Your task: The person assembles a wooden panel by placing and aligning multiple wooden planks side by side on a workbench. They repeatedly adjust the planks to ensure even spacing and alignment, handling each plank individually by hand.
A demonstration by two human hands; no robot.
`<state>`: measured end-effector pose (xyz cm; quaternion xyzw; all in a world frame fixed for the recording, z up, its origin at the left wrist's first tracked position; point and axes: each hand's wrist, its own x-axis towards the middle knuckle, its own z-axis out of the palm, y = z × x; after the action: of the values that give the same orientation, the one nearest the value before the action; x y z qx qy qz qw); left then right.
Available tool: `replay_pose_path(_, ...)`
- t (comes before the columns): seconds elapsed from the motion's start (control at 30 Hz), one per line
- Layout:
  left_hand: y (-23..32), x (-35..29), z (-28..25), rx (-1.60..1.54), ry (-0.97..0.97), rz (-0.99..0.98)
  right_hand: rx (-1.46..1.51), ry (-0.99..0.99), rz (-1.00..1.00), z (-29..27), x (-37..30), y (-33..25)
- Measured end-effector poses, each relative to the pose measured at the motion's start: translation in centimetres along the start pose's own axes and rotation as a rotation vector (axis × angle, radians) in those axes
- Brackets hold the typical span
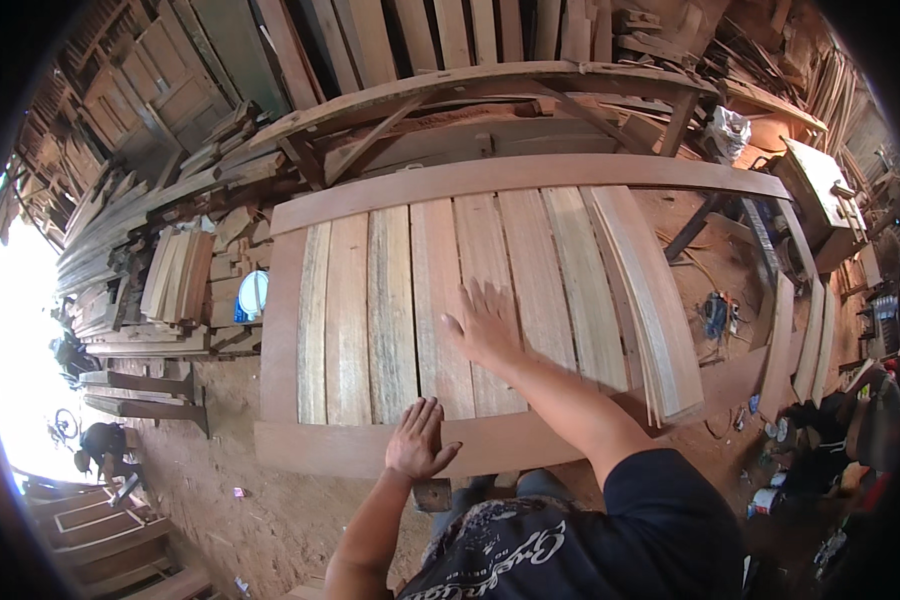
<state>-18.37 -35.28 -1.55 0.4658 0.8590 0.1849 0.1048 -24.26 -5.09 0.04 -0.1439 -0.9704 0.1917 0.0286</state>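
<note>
Rectangular wooden frame [530,172] lies flat in front of the person, its near rail closest to the body. Timber bench [450,78] stands beyond the far rail. Row of planed slats [348,320] sits side by side within the frame's left and middle; narrow dark gaps show between several. Stack of loose slats [660,310] lies at the row's right end. Right hand [485,325]: spread wide, palm down on the middle slats, nothing grasped. Left hand [420,445]: flat on the near rail, thumb apart, likewise grasping nothing.
</note>
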Motion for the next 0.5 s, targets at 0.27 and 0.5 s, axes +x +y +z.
replay_pose_path(0.27,5.7,5.3,2.4,-0.001,-0.033,0.049,-0.155,0.013,0.039,-1.8,-10.9,3.9)
replay_pose_path(0.5,8.0,7.2,4.4,-0.006,-0.035,-0.041,-0.18,-0.112,0.004,-5.0,-8.2,1.4)
